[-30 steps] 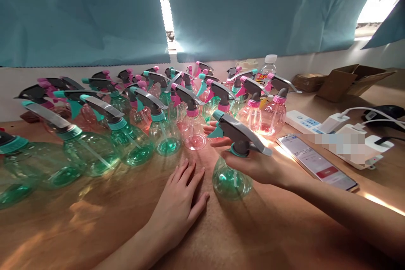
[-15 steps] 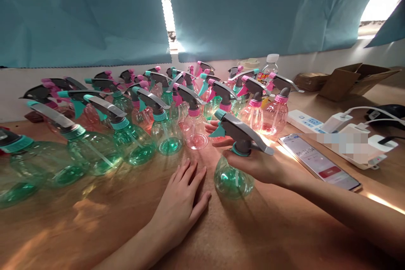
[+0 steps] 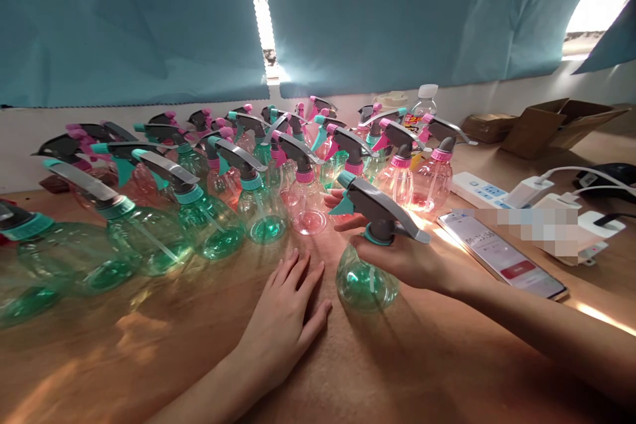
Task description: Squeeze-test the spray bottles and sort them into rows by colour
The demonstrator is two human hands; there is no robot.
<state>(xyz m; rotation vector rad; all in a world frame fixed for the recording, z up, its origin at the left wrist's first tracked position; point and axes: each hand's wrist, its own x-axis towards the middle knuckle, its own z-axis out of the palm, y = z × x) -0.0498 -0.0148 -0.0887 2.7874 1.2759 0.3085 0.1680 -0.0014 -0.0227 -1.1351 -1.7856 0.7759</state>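
My left hand (image 3: 285, 315) lies flat on the wooden table (image 3: 199, 338) with its fingers spread, holding nothing. To its right, my right hand (image 3: 407, 258) is around the neck of a green spray bottle (image 3: 368, 281), thumb in front and fingers reaching behind it. That bottle stands upright on the table, its turquoise nozzle pointing left. Just beyond my hands are a clear pink spray bottle (image 3: 308, 202) and a green one (image 3: 261, 212). Several more green and pink bottles with grey trigger heads stand in rows behind and to the left.
A phone (image 3: 501, 255) showing a timer lies right of my right hand. Behind it are a white power strip (image 3: 479, 192) with plugged chargers and cables, and an open cardboard box (image 3: 556, 129). A blue-green curtain (image 3: 387, 20) hangs at the back.
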